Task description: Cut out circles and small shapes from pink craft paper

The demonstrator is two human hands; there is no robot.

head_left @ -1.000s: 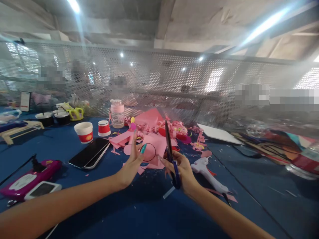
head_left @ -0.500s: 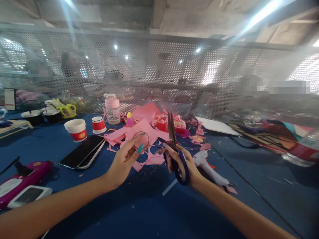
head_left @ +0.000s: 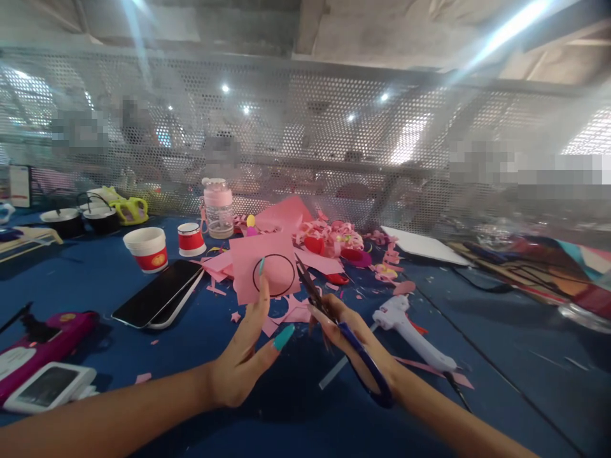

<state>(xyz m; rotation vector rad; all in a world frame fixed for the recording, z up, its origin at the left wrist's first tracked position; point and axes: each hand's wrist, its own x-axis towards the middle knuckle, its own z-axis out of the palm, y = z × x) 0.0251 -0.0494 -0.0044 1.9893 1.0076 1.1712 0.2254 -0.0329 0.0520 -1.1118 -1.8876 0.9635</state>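
Note:
My left hand (head_left: 243, 359) holds up a square of pink paper (head_left: 242, 285) with a black circle drawn on it. The index finger lies across its front, the thumb with its turquoise nail stands away from it, and the other fingers are mostly hidden. In my right hand (head_left: 356, 334) is a pair of scissors (head_left: 312, 289) with dark blue handles. Their blades point up and to the left, near the right edge of the square. Pink cut-out scraps (head_left: 298, 310) lie on the blue table behind my hands.
A white glue gun (head_left: 415, 337) lies to the right. On the left are two phones (head_left: 160, 292), paper cups (head_left: 146, 248) and a purple device (head_left: 52, 350). A pink-lidded bottle (head_left: 218, 210) stands by the perforated metal screen (head_left: 286, 140); pink scraps are heaped beside it.
The pink square in my left hand has come up to face the camera, its circle now fully visible. The scissors have tilted leftward, and their tips have moved toward the paper's right edge.

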